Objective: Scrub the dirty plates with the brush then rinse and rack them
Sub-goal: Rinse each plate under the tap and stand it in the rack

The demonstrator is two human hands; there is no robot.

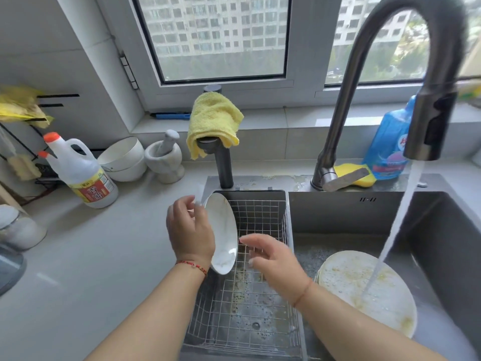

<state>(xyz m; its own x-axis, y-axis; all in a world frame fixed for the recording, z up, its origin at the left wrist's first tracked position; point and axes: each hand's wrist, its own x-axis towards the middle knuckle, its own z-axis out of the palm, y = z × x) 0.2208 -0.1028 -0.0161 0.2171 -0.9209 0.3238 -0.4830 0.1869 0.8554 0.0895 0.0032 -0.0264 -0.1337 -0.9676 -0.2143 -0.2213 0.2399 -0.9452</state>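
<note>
A clean white plate [223, 230] stands almost on edge against the left wall of the wire rack basket [263, 222] in the sink. My left hand [188, 230] is behind the plate's back, fingers curled at its upper rim. My right hand [270, 259] hovers just right of the plate, fingers spread and relaxed, holding nothing. A stack of dirty plates [361, 287], spotted with yellow residue and suds, lies in the right sink basin under the running water stream [395, 230]. No brush shows in view.
The dark gooseneck faucet [426, 121] arcs over the right basin. A yellow sponge [354, 175] and blue detergent bottle [390, 147] sit behind the sink. A yellow cloth [213, 121], mortar [165, 160], white bowls [123, 158] and vinegar jug [83, 170] stand on the left counter.
</note>
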